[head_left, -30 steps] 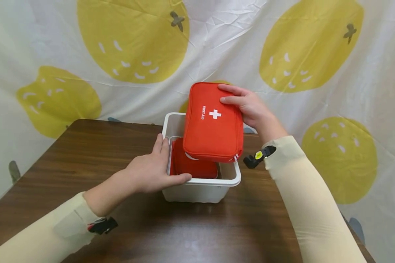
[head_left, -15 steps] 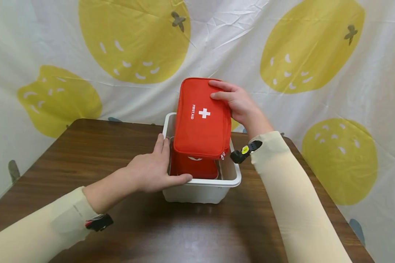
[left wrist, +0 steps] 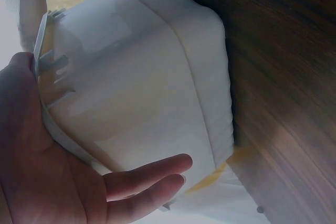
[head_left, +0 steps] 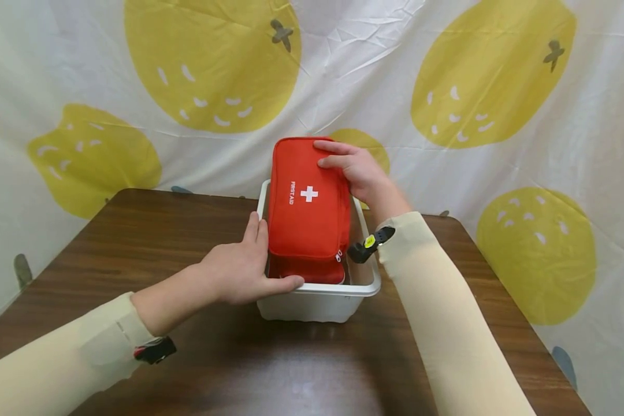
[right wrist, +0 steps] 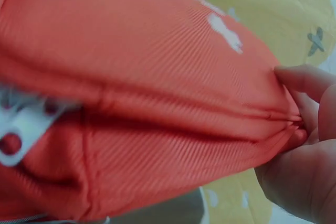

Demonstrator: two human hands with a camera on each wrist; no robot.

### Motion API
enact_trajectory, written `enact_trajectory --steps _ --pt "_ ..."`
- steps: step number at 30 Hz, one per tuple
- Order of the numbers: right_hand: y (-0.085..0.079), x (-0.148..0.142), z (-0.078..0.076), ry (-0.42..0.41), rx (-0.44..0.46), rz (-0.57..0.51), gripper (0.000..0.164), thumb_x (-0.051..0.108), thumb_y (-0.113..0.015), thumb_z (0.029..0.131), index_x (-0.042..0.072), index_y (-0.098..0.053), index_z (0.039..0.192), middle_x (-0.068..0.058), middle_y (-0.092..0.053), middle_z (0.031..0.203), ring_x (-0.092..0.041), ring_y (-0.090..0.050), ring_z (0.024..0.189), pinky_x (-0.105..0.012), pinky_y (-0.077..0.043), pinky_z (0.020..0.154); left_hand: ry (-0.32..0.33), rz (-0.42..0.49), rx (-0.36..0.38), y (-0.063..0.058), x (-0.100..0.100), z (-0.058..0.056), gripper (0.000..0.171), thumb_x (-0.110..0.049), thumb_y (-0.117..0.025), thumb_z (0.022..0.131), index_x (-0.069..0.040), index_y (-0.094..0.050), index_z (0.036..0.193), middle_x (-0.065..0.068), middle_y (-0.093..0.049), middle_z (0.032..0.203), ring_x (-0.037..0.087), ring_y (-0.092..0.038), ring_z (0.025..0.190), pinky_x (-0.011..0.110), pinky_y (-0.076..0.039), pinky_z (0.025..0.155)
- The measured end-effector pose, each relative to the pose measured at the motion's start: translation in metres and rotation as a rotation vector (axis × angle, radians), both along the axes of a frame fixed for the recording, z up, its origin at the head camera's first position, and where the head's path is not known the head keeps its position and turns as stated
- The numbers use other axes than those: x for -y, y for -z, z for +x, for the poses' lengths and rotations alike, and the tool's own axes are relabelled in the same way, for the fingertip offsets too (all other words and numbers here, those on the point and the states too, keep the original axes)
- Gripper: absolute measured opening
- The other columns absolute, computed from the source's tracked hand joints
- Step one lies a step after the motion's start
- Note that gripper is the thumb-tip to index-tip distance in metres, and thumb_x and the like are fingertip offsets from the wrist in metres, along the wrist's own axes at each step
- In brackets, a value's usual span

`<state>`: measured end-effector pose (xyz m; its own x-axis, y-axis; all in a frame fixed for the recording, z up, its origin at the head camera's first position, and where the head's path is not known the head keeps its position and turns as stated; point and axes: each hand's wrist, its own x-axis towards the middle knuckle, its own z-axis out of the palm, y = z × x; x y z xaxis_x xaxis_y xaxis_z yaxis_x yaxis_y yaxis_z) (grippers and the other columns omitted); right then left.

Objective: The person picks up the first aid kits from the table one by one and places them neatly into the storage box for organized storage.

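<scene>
A red zippered first aid pouch (head_left: 308,219) with a white cross tilts over the mouth of a white plastic bin (head_left: 312,303). My right hand (head_left: 361,173) pinches the pouch by its far right side, fingers on the front face and thumb behind. In the right wrist view the pouch (right wrist: 147,77) fills the frame, its white zipper pull at the left. Below it, a second red item (head_left: 312,270) lies inside the bin, mostly hidden. My left hand (head_left: 236,268) rests on the bin's left rim, thumb along the near rim. The left wrist view has its fingers (left wrist: 152,174) straight along the bin's outer wall.
The bin stands on a dark brown wooden table (head_left: 187,231). Behind the table hangs a white curtain (head_left: 353,69) with large yellow fruit prints. A black wrist device (head_left: 370,244) on the right sleeve hangs close to the bin's right rim.
My right hand has carried the pouch leftward, then lowered it over the bin, covering more of the red item inside. The left hand and the bin stay in place.
</scene>
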<state>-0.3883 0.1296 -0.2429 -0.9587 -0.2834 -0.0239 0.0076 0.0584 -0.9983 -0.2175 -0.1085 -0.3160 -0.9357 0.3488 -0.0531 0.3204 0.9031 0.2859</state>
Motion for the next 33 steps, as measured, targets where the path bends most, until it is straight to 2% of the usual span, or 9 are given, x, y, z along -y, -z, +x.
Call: enact_trajectory --steps 6,11,15,18,22,27,30,33 --pt "0.012 0.006 0.000 0.005 0.065 0.047 0.048 0.004 -0.069 0.102 0.017 -0.071 0.149 -0.006 -0.065 0.146 -0.020 -0.073 0.101 -0.029 -0.063 0.085 0.001 -0.010 -0.006 0.001 0.000 0.000 0.137 -0.091 -0.055 0.088 0.008 -0.012 0.172 0.030 -0.008 0.182 0.029 -0.075 0.080 0.042 -0.061 0.068" --pt "0.018 0.009 0.001 0.008 0.090 0.151 0.046 0.005 -0.068 0.102 0.016 -0.073 0.146 -0.003 -0.065 0.153 -0.020 -0.070 0.106 -0.029 -0.062 0.086 -0.001 -0.019 -0.013 0.001 0.000 -0.001 0.136 -0.090 -0.055 0.089 0.009 -0.013 0.171 0.031 -0.009 0.181 0.030 -0.074 0.079 0.043 -0.061 0.070" --pt "0.022 0.013 0.001 0.015 0.120 0.226 0.042 0.008 -0.067 0.102 0.017 -0.076 0.142 -0.004 -0.069 0.149 -0.021 -0.068 0.109 -0.029 -0.060 0.088 -0.004 -0.020 -0.012 0.002 0.000 0.000 0.135 -0.089 -0.056 0.089 0.010 -0.013 0.171 0.031 -0.009 0.181 0.029 -0.073 0.077 0.042 -0.060 0.069" --pt "0.024 0.016 0.002 0.020 0.159 0.248 0.041 0.009 -0.067 0.101 0.014 -0.077 0.141 -0.005 -0.071 0.141 -0.021 -0.070 0.105 -0.030 -0.059 0.088 -0.003 -0.016 -0.009 0.002 0.000 0.000 0.135 -0.089 -0.056 0.090 0.010 -0.012 0.171 0.031 -0.008 0.182 0.028 -0.072 0.075 0.041 -0.059 0.067" --pt "0.026 0.017 0.004 -0.008 0.194 0.297 0.038 0.011 -0.066 0.103 0.010 -0.077 0.139 -0.007 -0.073 0.128 -0.021 -0.071 0.099 -0.032 -0.061 0.088 -0.005 -0.013 -0.004 0.001 0.001 0.000 0.136 -0.090 -0.055 0.089 0.010 -0.011 0.171 0.031 -0.007 0.182 0.028 -0.073 0.077 0.040 -0.059 0.066" --pt "0.029 0.017 0.005 -0.043 0.218 0.339 0.031 0.016 -0.069 0.104 0.009 -0.080 0.131 -0.010 -0.073 0.117 -0.024 -0.074 0.099 -0.035 -0.064 0.089 -0.015 -0.010 0.008 0.001 0.002 -0.001 0.137 -0.091 -0.055 0.088 0.008 -0.010 0.172 0.030 -0.007 0.182 0.027 -0.073 0.079 0.039 -0.059 0.066" --pt "0.031 0.018 0.006 -0.066 0.217 0.371 0.031 0.014 -0.066 0.104 0.009 -0.079 0.132 -0.010 -0.072 0.118 -0.023 -0.073 0.098 -0.034 -0.064 0.086 -0.013 -0.004 0.010 0.001 0.002 -0.001 0.137 -0.090 -0.056 0.088 0.008 -0.010 0.172 0.030 -0.006 0.182 0.028 -0.073 0.080 0.040 -0.059 0.066" --pt "0.034 0.017 0.006 -0.105 0.210 0.418 0.034 0.014 -0.065 0.105 0.009 -0.077 0.136 -0.010 -0.072 0.125 -0.023 -0.073 0.101 -0.036 -0.065 0.090 -0.013 0.001 0.008 0.001 0.002 0.000 0.137 -0.090 -0.057 0.088 0.008 -0.011 0.172 0.030 -0.007 0.182 0.028 -0.073 0.080 0.040 -0.060 0.066"
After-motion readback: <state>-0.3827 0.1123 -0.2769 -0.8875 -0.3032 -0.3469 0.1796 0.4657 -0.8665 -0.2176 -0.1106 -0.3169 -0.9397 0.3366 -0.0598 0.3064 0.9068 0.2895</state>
